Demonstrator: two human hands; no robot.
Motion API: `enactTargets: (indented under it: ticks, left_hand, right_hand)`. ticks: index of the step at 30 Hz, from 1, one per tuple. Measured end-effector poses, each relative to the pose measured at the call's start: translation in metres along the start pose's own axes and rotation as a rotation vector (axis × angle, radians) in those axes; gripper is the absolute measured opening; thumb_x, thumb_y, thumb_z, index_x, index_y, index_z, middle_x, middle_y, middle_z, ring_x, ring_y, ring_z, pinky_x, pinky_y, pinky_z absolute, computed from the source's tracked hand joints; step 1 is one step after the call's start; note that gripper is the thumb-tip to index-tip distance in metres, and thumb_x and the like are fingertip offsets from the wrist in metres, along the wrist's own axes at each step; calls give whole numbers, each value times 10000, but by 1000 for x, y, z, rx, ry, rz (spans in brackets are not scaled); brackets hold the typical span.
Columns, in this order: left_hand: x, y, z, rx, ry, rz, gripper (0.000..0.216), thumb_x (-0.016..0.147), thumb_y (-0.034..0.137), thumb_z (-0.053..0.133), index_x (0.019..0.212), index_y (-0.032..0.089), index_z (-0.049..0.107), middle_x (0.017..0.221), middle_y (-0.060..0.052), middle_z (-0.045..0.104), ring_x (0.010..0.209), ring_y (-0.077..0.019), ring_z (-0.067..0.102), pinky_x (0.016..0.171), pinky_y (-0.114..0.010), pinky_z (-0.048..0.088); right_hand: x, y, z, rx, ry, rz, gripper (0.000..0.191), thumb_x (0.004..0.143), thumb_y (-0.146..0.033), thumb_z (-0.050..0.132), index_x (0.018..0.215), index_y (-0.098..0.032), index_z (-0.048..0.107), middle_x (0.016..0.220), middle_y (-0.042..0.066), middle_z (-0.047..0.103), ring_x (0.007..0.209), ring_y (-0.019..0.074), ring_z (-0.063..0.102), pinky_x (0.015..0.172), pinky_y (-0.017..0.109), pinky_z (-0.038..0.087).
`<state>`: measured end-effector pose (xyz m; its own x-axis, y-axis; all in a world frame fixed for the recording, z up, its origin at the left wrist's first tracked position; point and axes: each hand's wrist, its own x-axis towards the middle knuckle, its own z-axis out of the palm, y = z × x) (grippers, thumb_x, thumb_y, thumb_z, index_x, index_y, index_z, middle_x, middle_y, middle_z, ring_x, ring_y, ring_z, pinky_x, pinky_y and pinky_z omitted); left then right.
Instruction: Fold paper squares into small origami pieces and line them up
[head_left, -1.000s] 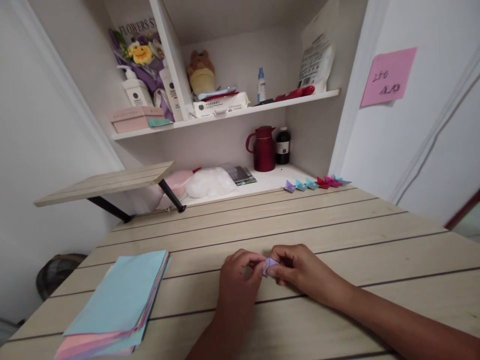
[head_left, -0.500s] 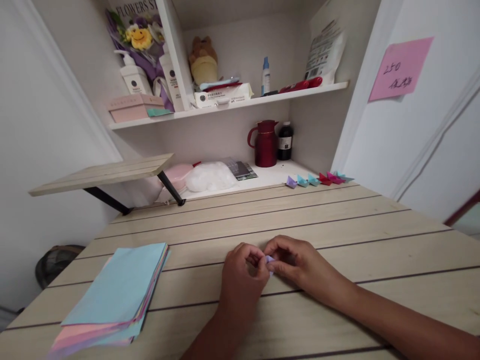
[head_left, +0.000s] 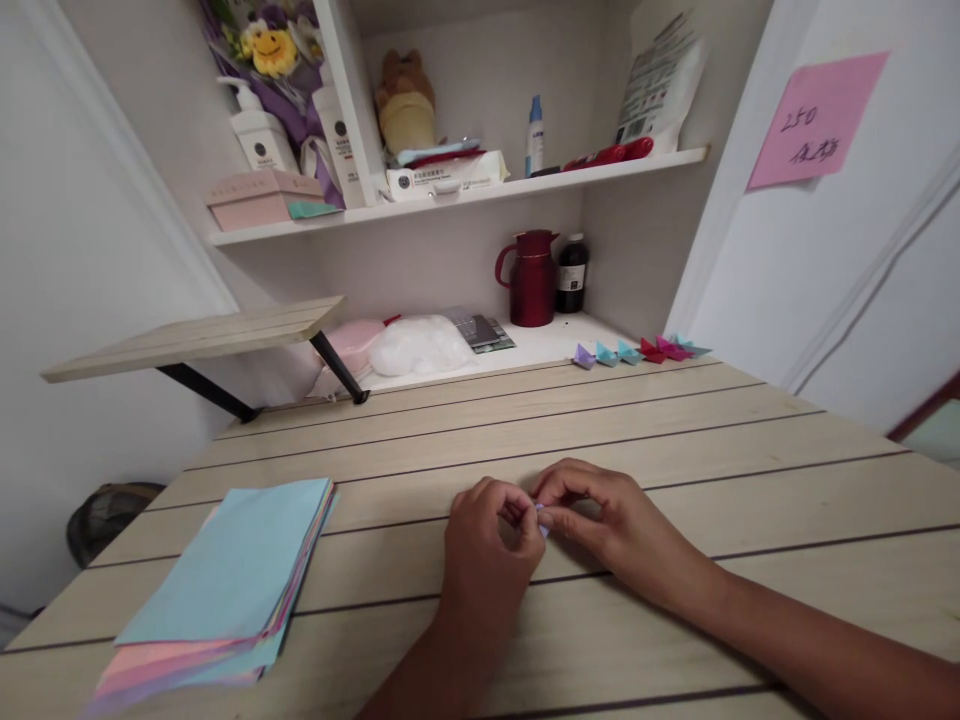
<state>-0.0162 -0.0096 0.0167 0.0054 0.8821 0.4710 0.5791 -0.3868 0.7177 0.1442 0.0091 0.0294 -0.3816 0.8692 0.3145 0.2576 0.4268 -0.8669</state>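
Between my fingertips is a small folded piece of lavender paper [head_left: 543, 522], mostly covered by the fingers. My left hand [head_left: 491, 540] pinches it from the left, with the fingers curled. From the right, my right hand [head_left: 592, 505] grips it between thumb and index finger. Both hands are close together just above the wooden table [head_left: 637, 630]. How the paper is folded cannot be made out.
A stack of coloured paper [head_left: 225, 565] lies at the left. Several small folded paper boats [head_left: 628, 352] line the table's far right edge. A raised wooden stand [head_left: 202, 335] is at the back left. Behind stand a red jug [head_left: 532, 280] and a dark bottle [head_left: 572, 275].
The whole view has shifted slightly. My hands stay closed on the lavender paper, with the fingers moved a little and less of the paper showing.
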Motion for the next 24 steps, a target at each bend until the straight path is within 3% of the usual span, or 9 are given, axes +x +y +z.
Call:
enactTargets:
  ticks: [6,15,17,20,24]
  left_hand:
    - [-2,1,1,19,11,5,129,684,98,556,663,224,574,683,5,624,681,-170,581,713,-294,437]
    - [8,-5,-5,-165,110,-305,62,722,176,558,669,195,583,617,12,613,585,-142,574,577,-235,438]
    - [9,-7,-4,-145,124,-276,56,733,182,556,686,192,586,636,8,622,599,-144,581,592,-241,446]
    - [6,-8,-3,-36,143,-108,67,729,153,548,697,194,590,680,2,630,655,-155,593,657,-268,458]
    - [0,-5,0,110,105,70,109,723,108,545,708,205,592,695,14,627,683,-162,591,698,-298,447]
  right_hand:
    - [0,-4,-1,6,-4,-46,125,846,-218,605,744,-217,678,847,31,688,838,195,627,780,296,464]
    - [10,11,-10,-25,38,65,128,830,-241,598,716,-199,639,795,30,687,775,182,610,708,284,459]
    - [10,11,-8,-32,28,17,116,830,-230,594,733,-201,650,871,41,694,843,191,615,750,294,468]
    - [7,6,-5,-65,37,-68,98,832,-202,590,818,-211,687,957,51,692,933,204,614,825,321,476]
    - [3,1,-1,-110,75,-119,162,826,-149,576,889,-227,703,936,44,695,917,196,627,830,325,494]
